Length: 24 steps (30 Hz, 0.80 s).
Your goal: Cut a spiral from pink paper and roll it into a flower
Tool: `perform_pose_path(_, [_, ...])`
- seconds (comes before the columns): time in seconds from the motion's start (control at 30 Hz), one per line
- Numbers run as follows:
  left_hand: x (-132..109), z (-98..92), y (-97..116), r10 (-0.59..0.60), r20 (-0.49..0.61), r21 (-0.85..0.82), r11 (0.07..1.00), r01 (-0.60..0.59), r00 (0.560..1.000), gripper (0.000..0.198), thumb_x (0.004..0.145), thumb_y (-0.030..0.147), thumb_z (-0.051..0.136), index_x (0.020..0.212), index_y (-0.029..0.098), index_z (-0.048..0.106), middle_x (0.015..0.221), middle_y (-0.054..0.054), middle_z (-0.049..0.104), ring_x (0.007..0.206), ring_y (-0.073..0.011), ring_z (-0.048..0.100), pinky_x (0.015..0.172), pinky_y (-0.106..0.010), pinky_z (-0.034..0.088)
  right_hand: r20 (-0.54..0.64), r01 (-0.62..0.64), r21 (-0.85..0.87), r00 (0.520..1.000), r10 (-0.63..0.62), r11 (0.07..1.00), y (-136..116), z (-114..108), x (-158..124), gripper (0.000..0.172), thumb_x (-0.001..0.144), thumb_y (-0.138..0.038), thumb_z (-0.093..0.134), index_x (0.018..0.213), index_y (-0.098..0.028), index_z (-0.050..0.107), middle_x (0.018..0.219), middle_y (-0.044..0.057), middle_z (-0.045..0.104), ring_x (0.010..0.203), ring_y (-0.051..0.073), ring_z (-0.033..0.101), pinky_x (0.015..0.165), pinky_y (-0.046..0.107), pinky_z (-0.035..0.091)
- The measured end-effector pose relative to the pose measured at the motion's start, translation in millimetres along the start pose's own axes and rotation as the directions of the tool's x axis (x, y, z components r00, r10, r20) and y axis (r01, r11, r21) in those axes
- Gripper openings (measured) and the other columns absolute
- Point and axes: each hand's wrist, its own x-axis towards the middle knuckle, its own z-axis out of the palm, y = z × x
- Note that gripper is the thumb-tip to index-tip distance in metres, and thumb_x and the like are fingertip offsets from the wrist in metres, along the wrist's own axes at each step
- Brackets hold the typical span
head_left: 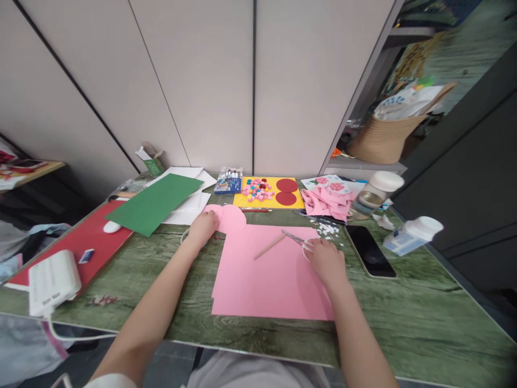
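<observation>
My left hand (204, 227) is closed at the left edge of the pink paper circles (233, 217), which overlap one another; its fingertips are partly hidden. My right hand (328, 260) has its fingers on the white handles of the scissors (297, 238), whose blades point left over the pink paper sheets (270, 285). A pencil (269, 246) lies slantwise on those sheets, close to the scissor tips. Beside my left wrist a round roll, perhaps tape (184, 235), shows only in part.
Behind the sheets, yellow paper (238, 201) bears small coloured balls (257, 189) and red circles (286, 186). Pink scraps (326, 200), a phone (369, 251), a white bottle (414, 235) and a jar (375, 193) stand or lie right. Green paper (157, 202) and a power bank (54, 281) are left.
</observation>
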Motion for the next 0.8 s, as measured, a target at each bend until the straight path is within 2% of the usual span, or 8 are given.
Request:
perform_pose_path(0.2, [-0.4, 6.4, 7.1, 0.005, -0.001, -0.129, 0.992, -0.005, 1.000, 0.031, 0.087, 0.022, 0.034, 0.108, 0.007, 0.052, 0.098, -0.021, 0.064, 0.098, -0.0266, 0.061, 0.085, -0.037, 0.043, -0.002, -0.016, 0.038, 1.000, 0.016, 0.999, -1.5, -2.0, -2.8, 0.023, 0.082, -0.027, 0.050, 0.097, -0.013, 0.060, 0.098, 0.016, 0.062, 0.095, 0.030, 0.057, 0.077, 0.039, 0.039])
perform_pose_path(0.4, [-12.9, -14.3, 19.4, 0.000, -0.140, -0.450, 0.891, -0.064, 0.990, 0.025, 0.083, 0.025, 0.046, 0.105, 0.018, 0.056, 0.101, -0.012, 0.067, 0.098, -0.0228, 0.061, 0.087, -0.032, 0.043, 0.033, -0.094, 0.187, 0.995, 0.089, 0.978, 3.1, -3.1, 2.7, 0.027, 0.080, -0.031, 0.049, 0.091, -0.008, 0.059, 0.089, 0.020, 0.064, 0.086, 0.031, 0.061, 0.074, 0.040, 0.040])
perform_pose_path(0.5, [-22.4, -26.8, 30.3, -0.015, -0.217, -0.631, 0.765, -0.128, 0.976, 0.027, 0.081, 0.034, 0.050, 0.102, 0.019, 0.056, 0.095, -0.007, 0.067, 0.090, -0.0182, 0.062, 0.080, -0.026, 0.045, 0.065, -0.117, 0.337, 0.993, 0.101, 0.934, 6.7, -4.5, 7.3, 0.031, 0.078, -0.033, 0.049, 0.094, -0.008, 0.057, 0.078, 0.017, 0.065, 0.076, 0.029, 0.062, 0.068, 0.037, 0.041])
perform_pose_path(0.6, [-33.5, -34.3, 43.7, -0.005, -0.226, -0.776, 0.606, -0.177, 0.974, 0.036, 0.081, 0.044, 0.047, 0.103, 0.017, 0.055, 0.086, -0.006, 0.067, 0.074, -0.0148, 0.062, 0.064, -0.023, 0.047, 0.052, -0.070, 0.534, 0.997, 0.049, 0.843, 2.9, -7.7, 9.0, 0.032, 0.079, -0.033, 0.048, 0.102, -0.012, 0.054, 0.081, 0.011, 0.065, 0.075, 0.023, 0.061, 0.067, 0.033, 0.041])
perform_pose_path(0.7, [-47.8, -37.3, 60.4, 0.056, -0.201, -0.866, 0.456, -0.204, 0.978, 0.036, 0.077, 0.047, 0.053, 0.097, 0.018, 0.059, 0.085, -0.005, 0.066, 0.069, -0.0126, 0.060, 0.061, -0.022, 0.046, 0.024, 0.024, 0.717, 0.998, -0.058, 0.697, -8.5, -12.9, 5.3, 0.035, 0.082, -0.038, 0.045, 0.107, -0.016, 0.053, 0.086, 0.007, 0.063, 0.075, 0.018, 0.059, 0.065, 0.029, 0.043])
perform_pose_path(0.73, [-53.2, -37.8, 66.5, 0.103, -0.157, -0.933, 0.311, -0.182, 0.982, 0.033, 0.075, 0.044, 0.058, 0.094, 0.017, 0.061, 0.084, -0.005, 0.066, 0.070, -0.0127, 0.059, 0.062, -0.022, 0.045, 0.022, 0.049, 0.764, 0.995, -0.102, 0.644, -12.7, -14.9, 3.1, 0.035, 0.083, -0.040, 0.044, 0.106, -0.016, 0.054, 0.084, 0.006, 0.062, 0.073, 0.017, 0.058, 0.063, 0.027, 0.043])
perform_pose_path(0.77, [-58.7, -38.2, 72.6, 0.167, -0.108, -0.964, 0.225, -0.144, 0.980, 0.031, 0.073, 0.042, 0.060, 0.092, 0.017, 0.062, 0.080, -0.004, 0.064, 0.068, -0.0120, 0.058, 0.060, -0.021, 0.044, 0.027, 0.064, 0.800, 0.989, -0.143, 0.596, -16.4, -16.8, 0.7, 0.036, 0.084, -0.043, 0.042, 0.104, -0.016, 0.056, 0.077, 0.004, 0.061, 0.069, 0.016, 0.057, 0.060, 0.026, 0.042])
perform_pose_path(0.8, [-64.0, -38.3, 78.5, 0.218, -0.074, -0.972, 0.203, -0.119, 0.973, 0.030, 0.072, 0.040, 0.062, 0.091, 0.018, 0.064, 0.075, -0.003, 0.062, 0.064, -0.0107, 0.055, 0.057, -0.020, 0.041, 0.033, 0.073, 0.830, 0.983, -0.180, 0.552, -19.7, -18.4, -1.8, 0.037, 0.084, -0.045, 0.042, 0.101, -0.016, 0.058, 0.069, 0.002, 0.058, 0.064, 0.015, 0.055, 0.057, 0.026, 0.041])
